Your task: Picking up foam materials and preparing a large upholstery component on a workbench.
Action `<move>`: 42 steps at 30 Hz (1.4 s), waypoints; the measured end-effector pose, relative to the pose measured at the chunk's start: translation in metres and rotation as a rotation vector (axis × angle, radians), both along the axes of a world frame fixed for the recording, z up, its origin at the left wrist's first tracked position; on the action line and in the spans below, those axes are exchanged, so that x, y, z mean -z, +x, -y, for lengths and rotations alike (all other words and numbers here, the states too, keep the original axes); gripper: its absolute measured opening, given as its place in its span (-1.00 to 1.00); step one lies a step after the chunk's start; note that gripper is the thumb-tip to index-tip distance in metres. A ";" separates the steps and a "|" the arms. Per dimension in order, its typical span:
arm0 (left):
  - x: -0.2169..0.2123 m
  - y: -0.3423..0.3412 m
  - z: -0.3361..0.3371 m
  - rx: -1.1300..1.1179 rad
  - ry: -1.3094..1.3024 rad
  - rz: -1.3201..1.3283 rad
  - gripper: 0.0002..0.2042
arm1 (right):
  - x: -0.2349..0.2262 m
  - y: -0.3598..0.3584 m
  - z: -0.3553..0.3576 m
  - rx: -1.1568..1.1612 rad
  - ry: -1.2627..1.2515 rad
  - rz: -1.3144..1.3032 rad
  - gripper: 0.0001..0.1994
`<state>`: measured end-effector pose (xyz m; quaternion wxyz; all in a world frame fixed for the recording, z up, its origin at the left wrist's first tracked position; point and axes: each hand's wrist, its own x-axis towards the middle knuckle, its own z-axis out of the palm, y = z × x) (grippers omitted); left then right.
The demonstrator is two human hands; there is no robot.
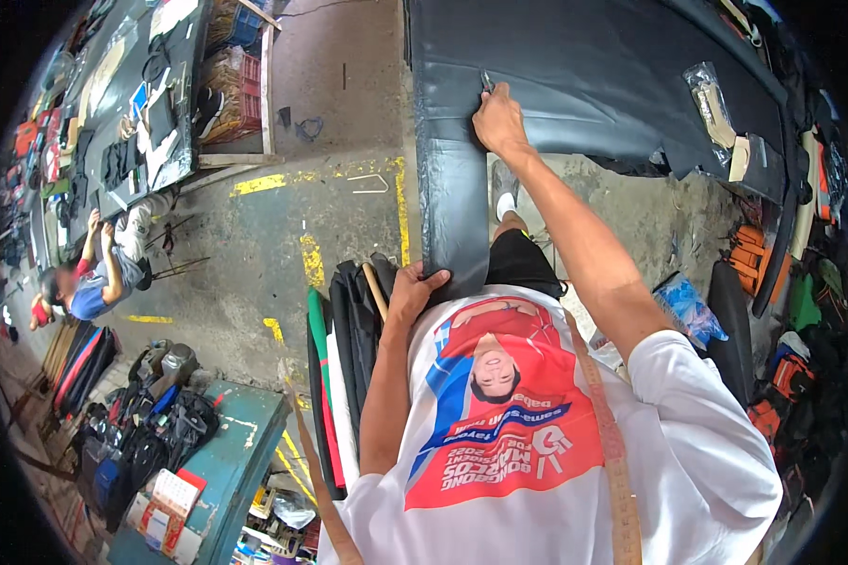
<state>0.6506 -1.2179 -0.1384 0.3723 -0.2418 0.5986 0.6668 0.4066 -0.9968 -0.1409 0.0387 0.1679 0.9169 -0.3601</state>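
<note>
A large sheet of black leather-like material lies over the table in front of me. From its left side a narrow strip, parted from the sheet along its right edge, hangs over the table edge toward my waist. My left hand grips the strip's near end, thumb on top and fingers out of sight beneath. Over the sheet, at the top of the parting line, my right hand is closed around a slim cutter knife; most of its handle is hidden in the fist.
Rolls of material stand by my left arm. A plastic-wrapped beige piece rests on the table's right side. Behind on the left is a green table with papers. Another person works at a cluttered table. A tape measure hangs down my shirt.
</note>
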 end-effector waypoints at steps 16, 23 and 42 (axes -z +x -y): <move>0.009 0.002 0.002 0.019 -0.003 -0.032 -0.84 | -0.006 -0.011 -0.006 -0.075 0.065 0.175 -0.67; 0.018 0.005 0.006 0.066 -0.076 -0.079 -0.84 | -0.012 0.060 0.010 -0.027 0.003 0.191 -0.72; -0.012 0.008 0.020 -0.072 0.147 -0.027 -0.83 | 0.002 0.168 -0.023 0.229 -0.274 0.157 -0.65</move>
